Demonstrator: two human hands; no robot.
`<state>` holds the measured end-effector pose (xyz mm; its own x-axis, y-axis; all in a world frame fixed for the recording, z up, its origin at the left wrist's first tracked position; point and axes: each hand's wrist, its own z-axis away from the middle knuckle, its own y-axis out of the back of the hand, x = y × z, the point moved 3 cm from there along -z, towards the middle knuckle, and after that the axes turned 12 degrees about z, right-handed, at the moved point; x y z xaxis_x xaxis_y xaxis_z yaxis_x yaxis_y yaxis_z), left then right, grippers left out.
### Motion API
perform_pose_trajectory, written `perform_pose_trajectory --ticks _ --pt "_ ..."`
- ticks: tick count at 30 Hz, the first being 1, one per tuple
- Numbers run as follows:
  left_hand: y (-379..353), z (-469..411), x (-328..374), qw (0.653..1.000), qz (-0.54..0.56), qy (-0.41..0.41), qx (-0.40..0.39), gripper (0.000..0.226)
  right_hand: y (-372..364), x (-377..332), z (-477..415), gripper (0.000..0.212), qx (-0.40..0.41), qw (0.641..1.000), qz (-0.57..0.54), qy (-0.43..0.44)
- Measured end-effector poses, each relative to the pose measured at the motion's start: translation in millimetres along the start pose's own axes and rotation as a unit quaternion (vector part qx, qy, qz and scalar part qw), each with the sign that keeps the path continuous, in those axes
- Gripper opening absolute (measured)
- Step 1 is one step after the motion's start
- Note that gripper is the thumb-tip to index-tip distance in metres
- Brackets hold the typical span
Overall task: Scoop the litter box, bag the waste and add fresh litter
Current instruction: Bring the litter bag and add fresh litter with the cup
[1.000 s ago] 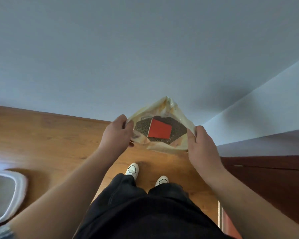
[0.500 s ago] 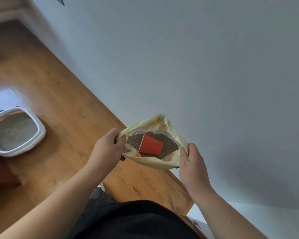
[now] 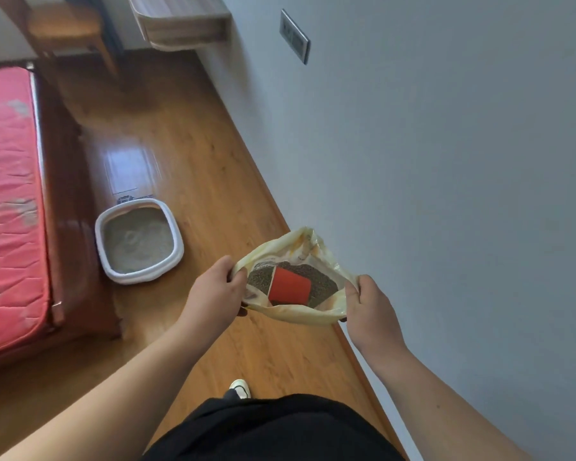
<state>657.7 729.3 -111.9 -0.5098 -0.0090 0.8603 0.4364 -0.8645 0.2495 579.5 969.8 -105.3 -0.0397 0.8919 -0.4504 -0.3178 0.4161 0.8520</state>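
I hold a pale yellow litter bag (image 3: 291, 313) open in front of me, above the wooden floor. My left hand (image 3: 217, 290) grips its left rim and my right hand (image 3: 366, 304) grips its right rim. Inside the bag lie dark grey-green litter granules (image 3: 323, 283) and a red cup (image 3: 289, 286) resting on them. The white litter box (image 3: 177, 240), filled with light grey litter, sits on the floor ahead and to the left, beside the bed frame.
A bed with a red mattress (image 3: 7, 207) on a dark wooden frame runs along the left. A grey wall (image 3: 429, 168) with a switch plate (image 3: 294, 36) rises on the right. A wooden chair (image 3: 64, 28) and a wall shelf (image 3: 183, 21) stand at the far end.
The view has swung left and down the room, bringing the litter box, bed and chair into sight. Both hands keep the same grip on the open bag.
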Motion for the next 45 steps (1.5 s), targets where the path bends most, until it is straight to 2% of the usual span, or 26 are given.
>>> perform_pose_trajectory --ticks 7,10,13,16,20,27,35,42,45 --pt "36 -72 12 0.993 0.037 0.038 0.106 0.026 -19 -76 -115 0.026 -0.052 0.993 0.056 0.095" --pt "35 -101 21 0.989 0.009 0.047 0.143 0.026 -23 -102 -168 0.029 -0.080 0.983 0.075 0.145" --pt "30 -129 29 0.981 -0.022 0.047 0.186 0.029 -30 -122 -217 0.024 -0.119 0.968 0.092 0.201" --pt "26 -146 36 0.970 -0.003 0.073 0.230 0.028 -34 -144 -258 0.015 -0.168 0.948 0.113 0.246" --pt "31 -154 37 0.947 0.036 0.101 0.302 0.028 -41 -187 -296 0.014 -0.207 0.918 0.133 0.312" --pt "64 -156 9 0.894 0.102 0.160 0.406 0.028 -93 -272 -317 0.017 -0.266 0.846 0.196 0.418" --pt "114 -177 -35 0.858 0.135 0.214 0.448 0.031 -166 -359 -319 0.018 -0.288 0.789 0.278 0.466" --pt "135 -182 -60 0.802 0.192 0.250 0.507 0.034 -217 -415 -313 0.018 -0.320 0.741 0.317 0.499" --pt "139 -186 -73 0.774 0.201 0.272 0.536 0.035 -241 -434 -312 0.014 -0.333 0.704 0.343 0.526"
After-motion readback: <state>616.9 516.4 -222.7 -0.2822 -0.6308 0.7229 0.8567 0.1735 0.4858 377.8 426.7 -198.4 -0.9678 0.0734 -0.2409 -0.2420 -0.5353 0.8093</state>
